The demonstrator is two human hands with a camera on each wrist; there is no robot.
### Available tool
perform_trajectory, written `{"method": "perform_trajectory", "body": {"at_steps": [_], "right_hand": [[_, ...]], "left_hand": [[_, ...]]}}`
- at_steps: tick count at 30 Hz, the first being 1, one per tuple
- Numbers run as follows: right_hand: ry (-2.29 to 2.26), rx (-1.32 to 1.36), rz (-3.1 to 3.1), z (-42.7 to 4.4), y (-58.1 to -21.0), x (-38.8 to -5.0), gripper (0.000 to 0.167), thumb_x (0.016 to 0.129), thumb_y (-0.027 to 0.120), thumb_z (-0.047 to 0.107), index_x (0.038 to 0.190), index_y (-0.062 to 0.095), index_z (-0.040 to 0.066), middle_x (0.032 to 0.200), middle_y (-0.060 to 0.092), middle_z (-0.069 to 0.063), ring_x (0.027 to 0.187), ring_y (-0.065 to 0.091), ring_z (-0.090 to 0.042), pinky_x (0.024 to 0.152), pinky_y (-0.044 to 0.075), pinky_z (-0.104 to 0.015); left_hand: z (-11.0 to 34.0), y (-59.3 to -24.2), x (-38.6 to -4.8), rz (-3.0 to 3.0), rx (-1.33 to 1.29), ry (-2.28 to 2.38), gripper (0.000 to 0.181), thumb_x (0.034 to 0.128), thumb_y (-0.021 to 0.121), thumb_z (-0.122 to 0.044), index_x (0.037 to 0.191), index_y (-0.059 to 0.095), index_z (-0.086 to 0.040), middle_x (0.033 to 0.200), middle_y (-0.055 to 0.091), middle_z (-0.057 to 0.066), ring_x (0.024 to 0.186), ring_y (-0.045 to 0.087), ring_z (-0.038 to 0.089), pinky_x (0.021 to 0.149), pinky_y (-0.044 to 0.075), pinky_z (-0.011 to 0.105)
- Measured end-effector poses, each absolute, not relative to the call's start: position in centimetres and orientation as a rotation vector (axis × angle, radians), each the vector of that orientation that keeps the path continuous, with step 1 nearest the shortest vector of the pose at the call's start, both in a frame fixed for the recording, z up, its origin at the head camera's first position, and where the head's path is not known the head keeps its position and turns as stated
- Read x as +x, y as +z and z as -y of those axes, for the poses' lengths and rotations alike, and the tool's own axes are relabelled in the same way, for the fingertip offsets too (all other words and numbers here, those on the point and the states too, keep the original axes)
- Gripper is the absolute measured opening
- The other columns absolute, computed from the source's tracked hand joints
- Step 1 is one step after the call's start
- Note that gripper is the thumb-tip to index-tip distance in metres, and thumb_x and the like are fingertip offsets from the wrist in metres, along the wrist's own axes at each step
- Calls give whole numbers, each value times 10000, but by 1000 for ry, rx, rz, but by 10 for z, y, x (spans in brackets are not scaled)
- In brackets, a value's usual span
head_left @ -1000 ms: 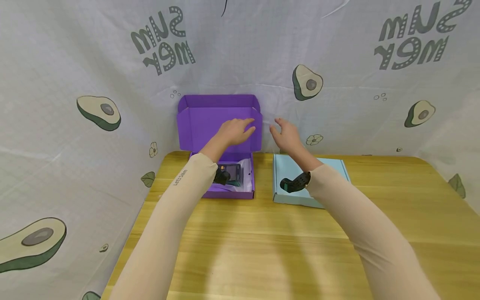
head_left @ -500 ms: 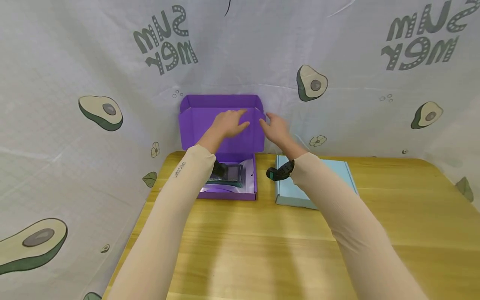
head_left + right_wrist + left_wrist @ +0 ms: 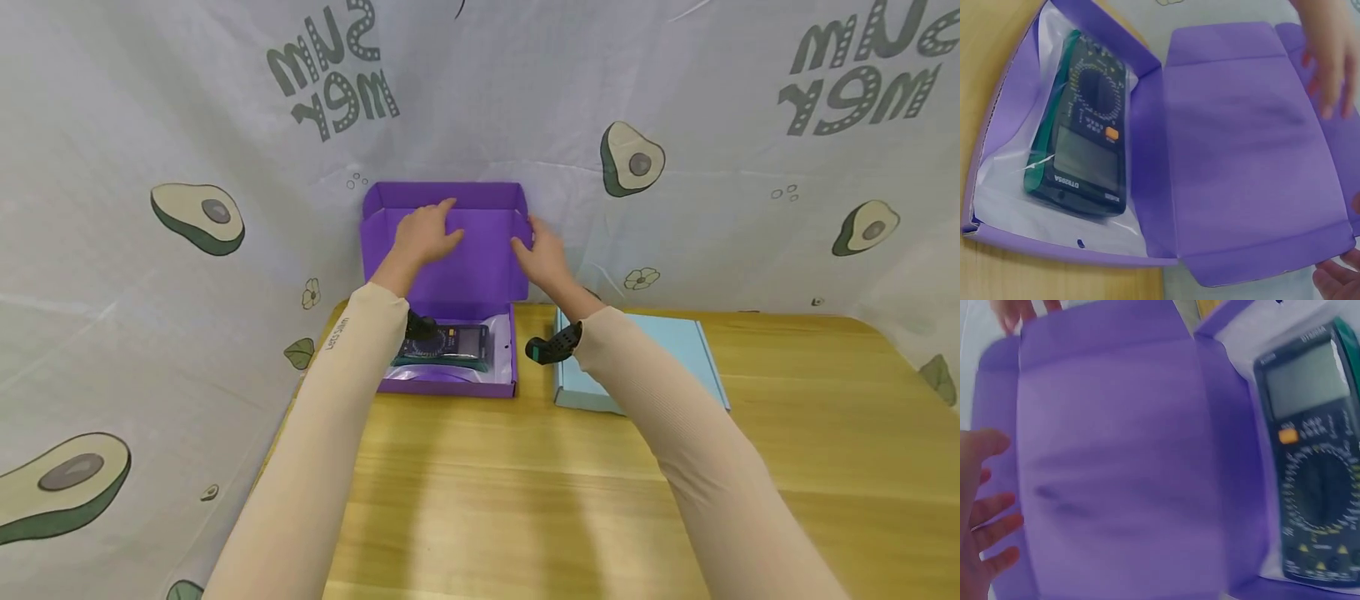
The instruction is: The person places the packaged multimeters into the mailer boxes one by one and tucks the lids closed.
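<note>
A purple cardboard box (image 3: 446,388) stands on the table with its lid (image 3: 480,267) raised against the cloth. Inside lies a black and green digital multimeter (image 3: 1088,134) in clear plastic wrap, over white packing. My left hand (image 3: 423,233) is in front of the lid's left part, fingers spread and holding nothing; in the left wrist view it hovers by the lid's front flap. At the lid's right edge is my right hand (image 3: 545,258). Its thumb is on the inner side and its fingers (image 3: 1332,281) lie by the side flap; firm contact cannot be told.
A closed light blue box (image 3: 660,350) stands to the right of the purple one, partly under my right sleeve. Behind both hangs a pale cloth (image 3: 562,83) with avocado prints. The wooden table (image 3: 480,500) stretches toward me and to the right.
My left hand has moved left and up across the lid. My right hand has moved left to the lid's right edge. The box stays in place and its lid is still raised.
</note>
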State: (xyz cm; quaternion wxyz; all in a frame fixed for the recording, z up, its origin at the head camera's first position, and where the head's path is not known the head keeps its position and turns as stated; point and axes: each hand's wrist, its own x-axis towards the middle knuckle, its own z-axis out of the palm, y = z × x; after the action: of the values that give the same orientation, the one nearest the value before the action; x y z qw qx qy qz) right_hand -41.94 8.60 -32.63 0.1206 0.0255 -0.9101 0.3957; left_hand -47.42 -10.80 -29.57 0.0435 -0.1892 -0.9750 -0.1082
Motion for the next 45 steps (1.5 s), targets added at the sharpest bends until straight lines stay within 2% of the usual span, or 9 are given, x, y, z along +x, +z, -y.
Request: {"method": "perform_trajectory", "body": {"at_steps": [8,14,24,28,32,35,39,40,45], "right_hand": [[1243,137,2605,-86,-337,-416,548,939,458,129,1421,265,-49,1341,446,-260,1149,518,-390,938,450,-441],[1309,140,2530,-85,-346,-412,553,922,465,94,1426,273,-29,1297,479,-273,1107,547,-384,904,473,-445],[1330,89,2505,-82,-358,-404,498,997,356,276,1417,329,10,1319,485,-239,1168,515,-352,977,417,-428],[1312,62,2498,-82,-361,-400,484,1017,278,318,1323,452,-14,1236,539,-238,1125,522,-352,956,411,-438],[1482,49,2463,-80,-362,-396,554,1020,220,365,1297,471,-44,1229,536,-251,1089,544,-371,940,431,-432],[1709,23,2429,-79,-363,-392,619,1010,193,415,1359,401,-54,1314,474,-268,1127,527,-414,963,425,-452],[1898,9,2412,-79,-366,-387,652,1002,156,441,1388,357,-45,1355,417,-284,1177,468,-447,988,391,-482],[1933,11,2400,-79,-367,-386,657,1001,148,444,1397,339,-44,1366,399,-288,1194,450,-450,998,379,-482],[2032,-4,2373,-78,-371,-381,684,995,134,458,1404,305,-62,1385,361,-299,1231,410,-443,1028,348,-473]], "left_hand": [[163,-329,-474,2723,-78,-723,572,882,541,-249,1398,382,-59,1343,468,187,1201,460,360,978,387,460],[187,-345,-473,2585,155,-1024,633,868,553,-209,1427,307,-43,1347,451,205,1224,443,346,1008,372,429],[192,-353,-462,2622,9,-1138,517,910,507,-217,1371,406,-6,1255,549,216,1149,527,346,968,417,427],[190,-353,-456,2590,-53,-1209,461,966,433,-276,1356,447,-31,1263,554,189,1114,566,317,958,429,411],[190,-353,-449,2550,-44,-1314,480,999,341,-351,1332,484,-35,1337,498,156,1184,511,315,1001,394,406],[193,-353,-443,2536,-4,-1452,521,999,302,-409,1273,544,-39,1251,563,180,1114,557,319,947,435,395],[197,-351,-435,2513,51,-1744,596,986,240,-486,1332,497,-75,1208,576,230,1055,598,331,882,484,383],[198,-350,-433,2500,59,-1818,612,984,215,-498,1383,426,-84,1262,534,239,1099,571,346,906,475,394],[206,-350,-424,2450,90,-2097,658,982,131,-490,1405,373,-47,1314,472,249,1171,505,360,982,417,395]]}}
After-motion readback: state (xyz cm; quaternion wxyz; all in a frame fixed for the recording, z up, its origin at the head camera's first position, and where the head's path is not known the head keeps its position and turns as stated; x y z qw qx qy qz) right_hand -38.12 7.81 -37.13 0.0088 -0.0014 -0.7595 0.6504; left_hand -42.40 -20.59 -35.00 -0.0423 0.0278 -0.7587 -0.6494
